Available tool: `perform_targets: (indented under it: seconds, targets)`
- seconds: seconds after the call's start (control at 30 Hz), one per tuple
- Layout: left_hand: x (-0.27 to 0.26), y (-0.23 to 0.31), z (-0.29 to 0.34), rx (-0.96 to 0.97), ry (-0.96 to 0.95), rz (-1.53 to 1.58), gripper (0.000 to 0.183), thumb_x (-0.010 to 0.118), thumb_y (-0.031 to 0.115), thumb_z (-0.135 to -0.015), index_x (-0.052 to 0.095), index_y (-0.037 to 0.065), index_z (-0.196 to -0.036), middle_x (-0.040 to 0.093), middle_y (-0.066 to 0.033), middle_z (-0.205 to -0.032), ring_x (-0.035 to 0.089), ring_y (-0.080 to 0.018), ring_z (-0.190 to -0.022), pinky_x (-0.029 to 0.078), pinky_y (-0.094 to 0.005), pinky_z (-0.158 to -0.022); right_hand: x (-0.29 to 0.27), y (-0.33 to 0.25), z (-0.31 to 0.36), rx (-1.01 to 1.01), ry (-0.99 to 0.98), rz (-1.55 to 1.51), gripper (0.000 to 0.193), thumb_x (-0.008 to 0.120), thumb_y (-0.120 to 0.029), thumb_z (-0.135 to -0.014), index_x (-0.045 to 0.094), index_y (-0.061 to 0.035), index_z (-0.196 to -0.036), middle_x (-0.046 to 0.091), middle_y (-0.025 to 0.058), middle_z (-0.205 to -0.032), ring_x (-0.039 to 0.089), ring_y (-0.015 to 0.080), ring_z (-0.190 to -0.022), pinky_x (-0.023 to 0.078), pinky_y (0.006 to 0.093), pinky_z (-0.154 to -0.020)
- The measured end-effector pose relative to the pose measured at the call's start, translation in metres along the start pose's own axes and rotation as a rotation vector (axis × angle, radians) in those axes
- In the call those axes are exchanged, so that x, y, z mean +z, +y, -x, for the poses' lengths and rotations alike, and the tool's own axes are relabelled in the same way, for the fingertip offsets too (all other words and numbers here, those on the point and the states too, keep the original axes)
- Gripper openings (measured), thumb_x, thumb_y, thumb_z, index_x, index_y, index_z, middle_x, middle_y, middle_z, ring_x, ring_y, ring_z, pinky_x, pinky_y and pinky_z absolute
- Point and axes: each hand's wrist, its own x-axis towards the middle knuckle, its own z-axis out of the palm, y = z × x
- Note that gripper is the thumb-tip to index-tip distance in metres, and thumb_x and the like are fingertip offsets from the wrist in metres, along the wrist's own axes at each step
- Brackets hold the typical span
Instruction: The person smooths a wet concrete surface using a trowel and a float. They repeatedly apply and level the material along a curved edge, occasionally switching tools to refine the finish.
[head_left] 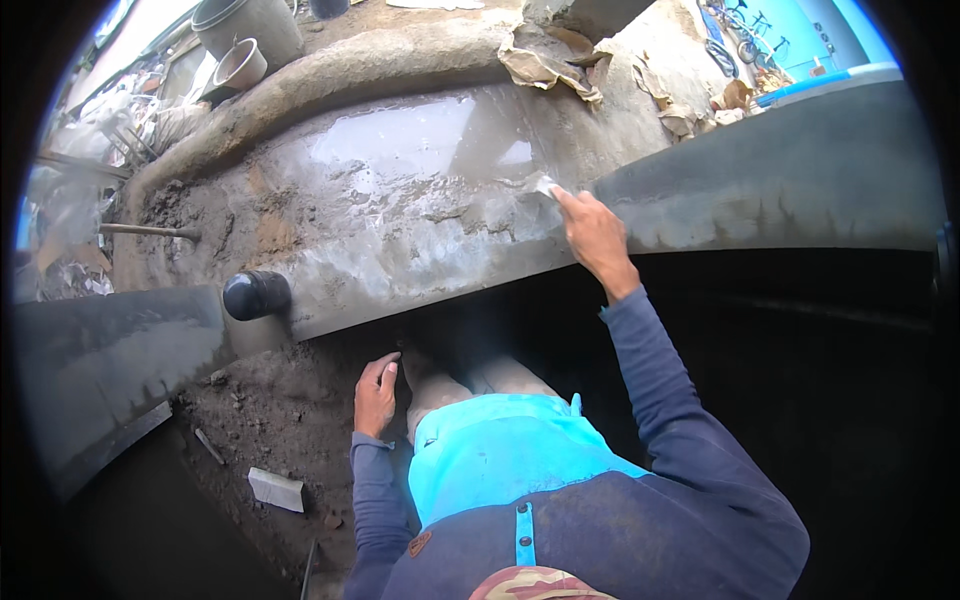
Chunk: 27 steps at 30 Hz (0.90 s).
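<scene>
My right hand [598, 238] is closed round a small tool with a pale, flat end [545, 186], perhaps a scraper; its handle is hidden in my fingers. The pale end is at the wet grey cement surface [420, 250], near where it meets a smooth dark-grey wall [770, 175]. Down by my left thigh, my left hand [375, 398] hangs with loosely bent fingers and a gap beside the thumb. I see nothing in it. A black rounded pipe end [256, 295] juts out at the left of the cement's front edge.
A low rounded cement rim [330, 85] curves behind the wet surface, with torn brown paper [548, 65] on it. Grey buckets [248, 25] stand at the far left. A lower grey wall [115, 335] runs left. A pale block [276, 490] lies on the soil below.
</scene>
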Motion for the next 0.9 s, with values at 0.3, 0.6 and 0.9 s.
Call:
perform_targets:
  seconds: [0.3,0.6,0.9]
  targets:
    - [0.008,-0.007,0.005,-0.060,0.007,0.038,0.036,0.060,0.030,-0.112,0.076,0.006,-0.134,0.074,-0.0168,-0.126,0.071,-0.0295,-0.117,0.053,-0.0395,-0.105,0.033,0.009,-0.009,0.063,-0.050,0.123,0.037,0.056,-0.018,-0.110,0.068,-0.0217,-0.145,0.068,0.0155,-0.100,0.072,0.0418,-0.096,0.057,0.0531,-0.081]
    - [0.001,-0.021,0.011,-0.082,0.090,0.075,0.035,0.060,0.030,-0.112,0.076,0.006,-0.133,0.074,-0.0161,-0.124,0.072,-0.0293,-0.114,0.053,-0.0390,-0.103,0.007,0.004,0.023,-0.011,-0.186,0.054,0.042,0.061,-0.014,-0.106,0.069,-0.0269,-0.145,0.065,0.0116,-0.097,0.070,0.0362,-0.094,0.057,0.0507,-0.081]
    - [-0.006,-0.021,0.015,-0.060,0.108,0.077,0.034,0.060,0.028,-0.112,0.075,0.005,-0.133,0.074,-0.0155,-0.122,0.072,-0.0295,-0.113,0.054,-0.0387,-0.102,-0.038,-0.008,0.037,-0.114,-0.277,0.140,0.049,0.060,-0.003,-0.099,0.073,-0.0279,-0.139,0.066,0.0095,-0.097,0.069,0.0327,-0.096,0.057,0.0484,-0.083]
